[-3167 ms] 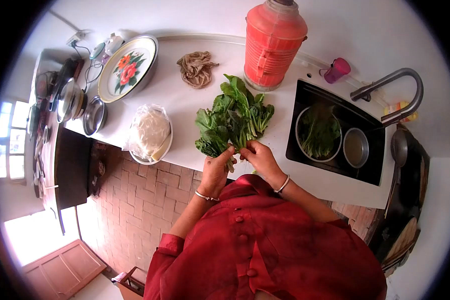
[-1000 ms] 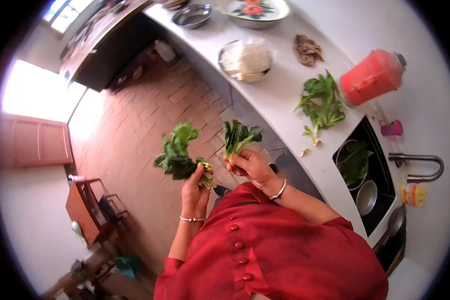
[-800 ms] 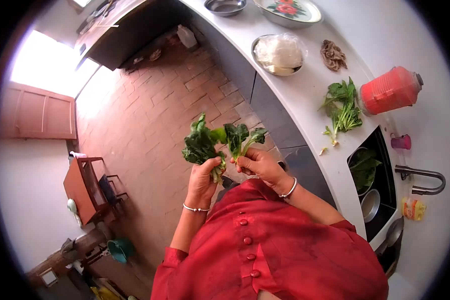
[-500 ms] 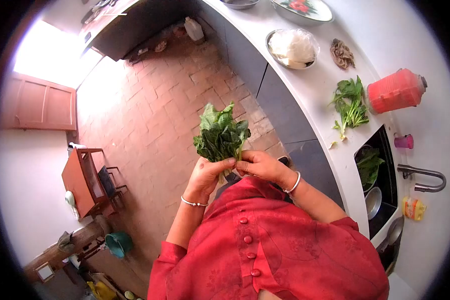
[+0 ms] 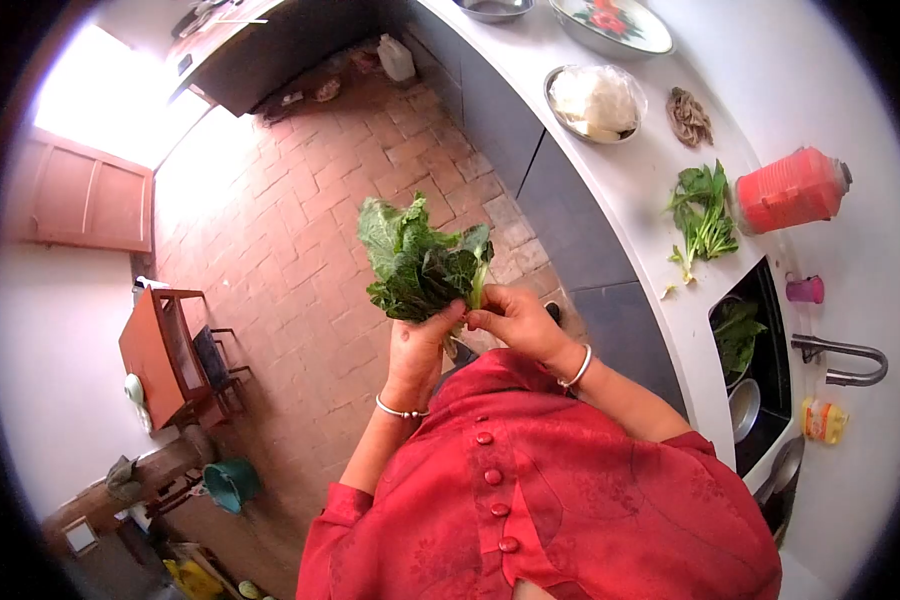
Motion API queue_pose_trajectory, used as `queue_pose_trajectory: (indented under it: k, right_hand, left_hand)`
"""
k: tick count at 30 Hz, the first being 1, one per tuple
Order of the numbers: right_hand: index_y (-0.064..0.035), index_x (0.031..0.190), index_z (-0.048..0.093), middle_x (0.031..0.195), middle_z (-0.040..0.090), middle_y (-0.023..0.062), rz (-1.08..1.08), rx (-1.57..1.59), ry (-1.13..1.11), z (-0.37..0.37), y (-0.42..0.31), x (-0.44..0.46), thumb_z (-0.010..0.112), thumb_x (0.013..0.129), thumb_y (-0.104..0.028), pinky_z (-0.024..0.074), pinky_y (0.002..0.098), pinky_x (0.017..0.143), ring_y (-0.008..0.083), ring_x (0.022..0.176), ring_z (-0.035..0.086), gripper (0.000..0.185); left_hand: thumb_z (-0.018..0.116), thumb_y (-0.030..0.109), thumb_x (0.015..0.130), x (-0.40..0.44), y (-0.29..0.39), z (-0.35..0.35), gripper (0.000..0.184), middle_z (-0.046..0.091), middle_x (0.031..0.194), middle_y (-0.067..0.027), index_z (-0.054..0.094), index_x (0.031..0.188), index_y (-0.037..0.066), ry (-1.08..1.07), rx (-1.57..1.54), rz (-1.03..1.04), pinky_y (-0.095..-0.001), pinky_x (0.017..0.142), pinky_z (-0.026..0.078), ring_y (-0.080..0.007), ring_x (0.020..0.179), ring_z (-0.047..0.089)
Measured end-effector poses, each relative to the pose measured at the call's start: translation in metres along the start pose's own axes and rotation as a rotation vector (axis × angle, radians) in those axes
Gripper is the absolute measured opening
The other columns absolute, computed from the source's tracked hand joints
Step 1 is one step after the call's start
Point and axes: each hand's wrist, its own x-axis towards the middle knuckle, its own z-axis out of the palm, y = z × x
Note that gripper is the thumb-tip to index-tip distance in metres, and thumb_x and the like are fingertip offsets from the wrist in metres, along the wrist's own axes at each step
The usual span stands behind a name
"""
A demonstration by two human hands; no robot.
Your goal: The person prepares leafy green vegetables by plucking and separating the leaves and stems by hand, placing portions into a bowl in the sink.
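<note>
My left hand [image 5: 417, 348] is closed around the stems of a bunch of leafy greens [image 5: 410, 265], held upright in front of my red shirt. Dark, crinkled leaves spread out above the thumb. At the bunch's right side, my right hand [image 5: 518, 325] pinches a pale green stalk [image 5: 479, 278] near its lower end, its fingertips close to the left thumb. The stem ends below the hands are partly hidden. More leafy greens [image 5: 705, 215] lie on the white counter to the right.
A sink [image 5: 770, 410] holds greens [image 5: 738, 335] and a metal bowl [image 5: 743, 408], beside a faucet [image 5: 840, 360]. A red container [image 5: 790, 190], a crumpled cloth [image 5: 688, 117], and a bowl with a plastic bag [image 5: 597, 103] stand along the counter [image 5: 620, 190]. A wooden cabinet [image 5: 160, 350] is at left.
The bunch has tilted left and its leaves have spread. A pale stalk at its right side now stands apart, between my right fingers. My right hand has moved slightly up.
</note>
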Motion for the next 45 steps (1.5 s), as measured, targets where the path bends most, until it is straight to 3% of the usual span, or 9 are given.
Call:
queue_pose_trajectory:
  k: [10, 14, 16, 18, 26, 30, 37, 42, 45]
  right_hand:
    - [0.0004, 0.09, 0.059, 0.074, 0.062, 0.0048, -0.278, -0.273, 0.108, -0.005, -0.022, 0.003, 0.061, 0.083, -0.013, 0.0462, 0.0264, 0.061, 0.0114, 0.067, 0.057, 0.015]
    - [-0.0017, 0.091, 0.057, 0.076, 0.06, 0.0028, -0.045, 0.202, 0.129, -0.029, -0.015, 0.004, 0.056, 0.088, -0.019, 0.043, 0.0228, 0.06, 0.0086, 0.065, 0.052, 0.018]
    - [-0.0026, 0.092, 0.057, 0.077, 0.059, 0.0021, -0.026, 0.461, 0.149, -0.044, -0.02, 0.004, 0.054, 0.09, -0.022, 0.0417, 0.0214, 0.06, 0.0077, 0.064, 0.05, 0.019]
    - [-0.004, 0.094, 0.057, 0.079, 0.059, 0.0013, 0.066, 0.249, 0.027, -0.054, -0.027, -0.001, 0.049, 0.092, -0.025, 0.0397, 0.0199, 0.06, 0.0067, 0.063, 0.046, 0.022]
    - [-0.0023, 0.094, 0.057, 0.078, 0.058, 0.0006, 0.1, -0.029, -0.173, -0.072, -0.035, -0.009, 0.043, 0.094, -0.031, 0.0408, 0.0217, 0.061, 0.0074, 0.065, 0.048, 0.032]
    - [-0.0008, 0.093, 0.057, 0.076, 0.057, 0.0028, 0.084, -0.044, -0.19, -0.077, -0.022, -0.014, 0.042, 0.095, -0.033, 0.0433, 0.0249, 0.066, 0.0115, 0.07, 0.052, 0.036]
    - [0.0003, 0.088, 0.057, 0.075, 0.058, 0.0053, 0.018, 0.024, -0.089, -0.085, -0.021, -0.021, 0.042, 0.095, -0.031, 0.0441, 0.0268, 0.066, 0.0135, 0.07, 0.054, 0.036]
    - [-0.0011, 0.085, 0.056, 0.069, 0.057, 0.0037, 0.031, -0.337, 0.159, -0.082, -0.04, -0.026, 0.045, 0.093, -0.026, 0.0431, 0.0268, 0.061, 0.0138, 0.065, 0.053, 0.029]
    - [-0.0016, 0.084, 0.056, 0.066, 0.055, 0.0036, -0.029, -0.159, 0.279, -0.075, -0.017, -0.023, 0.046, 0.093, -0.027, 0.0419, 0.0268, 0.059, 0.0135, 0.061, 0.051, 0.029]
  left_hand:
    - [0.057, 0.002, 0.083, 0.015, -0.015, -0.005, 0.019, 0.058, 0.094, -0.0083, 0.053, 0.101, 0.0, 0.097, -0.357, -0.218, -0.0284, 0.066, 0.05, -0.0188, 0.078, 0.058]
    - [0.056, 0.004, 0.085, 0.028, -0.019, -0.007, 0.01, 0.055, 0.084, -0.0077, 0.054, 0.094, -0.002, 0.037, -0.559, -0.239, -0.0247, 0.063, 0.044, -0.0156, 0.075, 0.051]
    - [0.057, 0.004, 0.084, 0.029, -0.013, 0.001, 0.012, 0.058, 0.085, -0.0079, 0.055, 0.094, -0.002, 0.037, -0.469, -0.218, -0.0252, 0.061, 0.046, -0.0152, 0.073, 0.054]
    - [0.06, 0.004, 0.082, 0.026, -0.007, 0.01, 0.014, 0.061, 0.084, -0.0078, 0.055, 0.094, -0.001, 0.056, -0.2, -0.174, -0.025, 0.059, 0.047, -0.015, 0.072, 0.057]
    - [0.062, 0.004, 0.079, 0.045, 0.002, 0.049, 0.023, 0.062, 0.09, -0.0095, 0.056, 0.101, -0.002, -0.328, -0.014, -0.151, -0.0293, 0.064, 0.05, -0.0166, 0.073, 0.06]
    - [0.066, 0.005, 0.077, 0.05, -0.004, 0.058, 0.025, 0.062, 0.086, -0.0082, 0.057, 0.099, -0.001, -0.351, 0.137, -0.139, -0.0295, 0.061, 0.049, -0.0164, 0.072, 0.059]
    - [0.067, 0.002, 0.075, 0.054, -0.006, 0.08, 0.025, 0.059, 0.082, -0.0044, 0.057, 0.097, 0.001, -0.308, 0.338, -0.158, -0.0267, 0.059, 0.046, -0.0142, 0.069, 0.057]
    - [0.065, -0.001, 0.076, 0.059, -0.025, 0.091, 0.023, 0.059, 0.084, -0.0047, 0.055, 0.097, 0.002, -0.183, 0.157, 0.033, -0.0257, 0.059, 0.045, -0.0144, 0.07, 0.056]
    - [0.063, 0.001, 0.078, 0.06, -0.024, 0.094, 0.018, 0.059, 0.082, -0.0052, 0.056, 0.095, 0.001, -0.146, 0.046, -0.089, -0.0263, 0.057, 0.045, -0.0154, 0.069, 0.057]
